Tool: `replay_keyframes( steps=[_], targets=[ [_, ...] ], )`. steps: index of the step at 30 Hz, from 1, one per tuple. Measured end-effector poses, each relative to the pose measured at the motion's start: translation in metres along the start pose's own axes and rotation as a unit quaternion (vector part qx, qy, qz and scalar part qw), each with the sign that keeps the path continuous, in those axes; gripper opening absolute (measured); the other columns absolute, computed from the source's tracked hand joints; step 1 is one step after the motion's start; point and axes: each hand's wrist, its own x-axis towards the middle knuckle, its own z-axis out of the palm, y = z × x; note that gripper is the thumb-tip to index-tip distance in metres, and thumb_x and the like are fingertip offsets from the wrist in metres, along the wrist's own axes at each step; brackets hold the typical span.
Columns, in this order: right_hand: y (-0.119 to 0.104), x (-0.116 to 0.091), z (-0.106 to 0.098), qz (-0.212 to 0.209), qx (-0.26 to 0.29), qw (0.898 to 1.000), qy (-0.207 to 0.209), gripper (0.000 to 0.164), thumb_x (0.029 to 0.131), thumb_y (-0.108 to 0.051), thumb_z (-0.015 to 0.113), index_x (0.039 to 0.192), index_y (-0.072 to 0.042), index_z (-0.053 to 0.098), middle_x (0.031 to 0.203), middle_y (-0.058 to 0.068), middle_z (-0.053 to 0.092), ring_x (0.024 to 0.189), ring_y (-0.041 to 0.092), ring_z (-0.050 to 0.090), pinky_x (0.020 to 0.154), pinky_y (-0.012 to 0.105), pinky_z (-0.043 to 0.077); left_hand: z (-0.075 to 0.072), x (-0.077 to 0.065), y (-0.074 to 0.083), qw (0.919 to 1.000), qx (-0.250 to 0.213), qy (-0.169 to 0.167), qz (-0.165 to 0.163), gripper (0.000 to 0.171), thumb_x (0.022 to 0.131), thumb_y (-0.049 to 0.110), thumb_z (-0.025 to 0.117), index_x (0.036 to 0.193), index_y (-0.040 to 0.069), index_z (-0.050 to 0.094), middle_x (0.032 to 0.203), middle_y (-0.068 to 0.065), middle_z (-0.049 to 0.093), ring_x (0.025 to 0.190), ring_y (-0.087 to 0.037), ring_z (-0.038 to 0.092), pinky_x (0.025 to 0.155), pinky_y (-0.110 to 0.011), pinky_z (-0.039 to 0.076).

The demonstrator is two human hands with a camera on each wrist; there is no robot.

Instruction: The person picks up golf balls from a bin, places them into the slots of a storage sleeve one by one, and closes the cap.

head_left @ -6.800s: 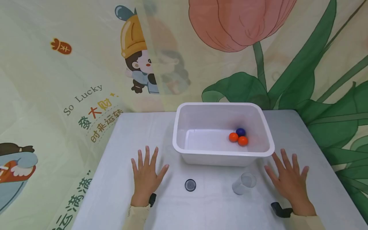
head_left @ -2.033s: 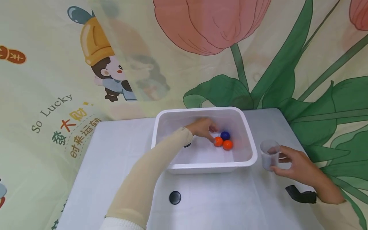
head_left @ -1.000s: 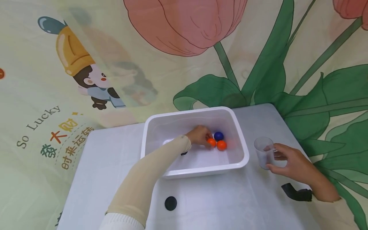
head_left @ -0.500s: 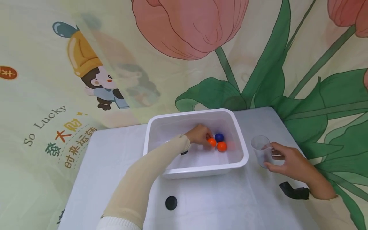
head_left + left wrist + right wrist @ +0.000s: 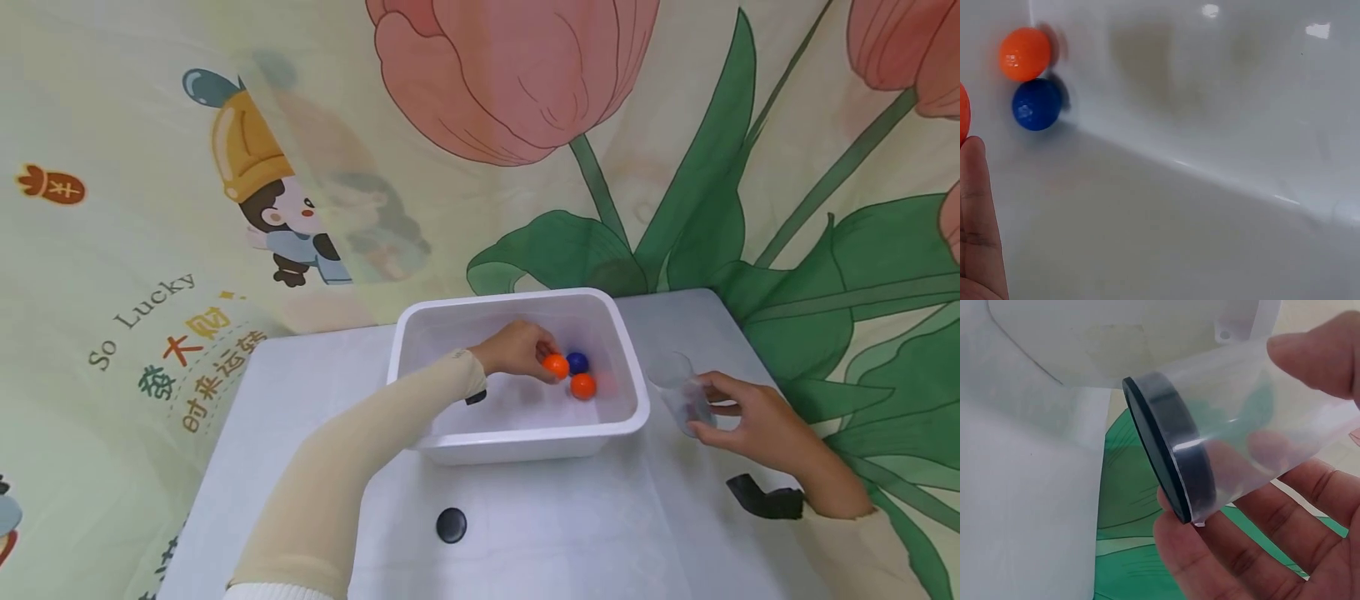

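Note:
My left hand (image 5: 519, 348) reaches into a white plastic tub (image 5: 525, 435) and pinches an orange ball (image 5: 556, 366) between thumb and fingertips. In the left wrist view only a sliver of this ball (image 5: 963, 112) shows, at the left edge beside a finger. A second orange ball (image 5: 583, 386) and a dark blue ball (image 5: 577, 363) lie touching each other on the tub's floor. To the right of the tub, my right hand (image 5: 761, 421) grips a clear plastic canister (image 5: 681, 392), its mouth leaning left toward the tub. A black cap (image 5: 1157, 450) closes its lower end.
A round black lid (image 5: 452, 526) lies on the white-covered table (image 5: 555, 525) in front of the tub. Behind the table hangs a printed cloth (image 5: 420, 250) with tulips and cartoon figures. The tub's raised rim surrounds my left hand.
Since the first frame, my right hand has picked up the canister and my left hand has entered the tub. In the last half second the pinched ball has risen slightly and the canister has tilted further left.

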Motion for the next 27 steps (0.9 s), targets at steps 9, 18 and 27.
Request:
replay_keyframes(
  steps=[9, 18, 27],
  targets=[
    [-0.004, 0.002, -0.003, -0.003, 0.004, 1.0, 0.001, 0.055, 0.072, -0.001, 0.096, 0.12, 0.004, 0.069, 0.106, 0.015, 0.076, 0.088, 0.037, 0.077, 0.071, 0.051, 0.067, -0.009, -0.014, 0.029, 0.9993, -0.026, 0.014, 0.021, 0.038, 0.084, 0.019, 0.095, 0.113, 0.003, 0.077, 0.103, -0.005, 0.079, 0.094, -0.011, 0.074, 0.087, -0.017, 0.058],
    [-0.009, 0.012, -0.006, -0.025, 0.008, 1.0, 0.004, 0.051, 0.073, 0.001, 0.095, 0.118, 0.003, 0.07, 0.107, 0.018, 0.076, 0.088, 0.038, 0.077, 0.071, 0.054, 0.067, -0.022, -0.025, 0.058, 0.996, -0.038, 0.038, 0.072, 0.035, 0.086, 0.017, 0.093, 0.112, 0.003, 0.075, 0.104, -0.005, 0.078, 0.097, -0.012, 0.073, 0.09, -0.023, 0.06],
    [-0.02, 0.022, -0.01, -0.011, 0.02, 1.0, -0.019, 0.048, 0.079, -0.002, 0.093, 0.121, 0.004, 0.07, 0.111, 0.019, 0.075, 0.093, 0.04, 0.075, 0.074, 0.054, 0.067, -0.037, -0.042, 0.082, 0.9872, -0.065, 0.093, 0.112, 0.032, 0.087, 0.015, 0.091, 0.114, 0.004, 0.076, 0.105, -0.005, 0.079, 0.095, -0.012, 0.073, 0.079, -0.021, 0.062]
  ],
)
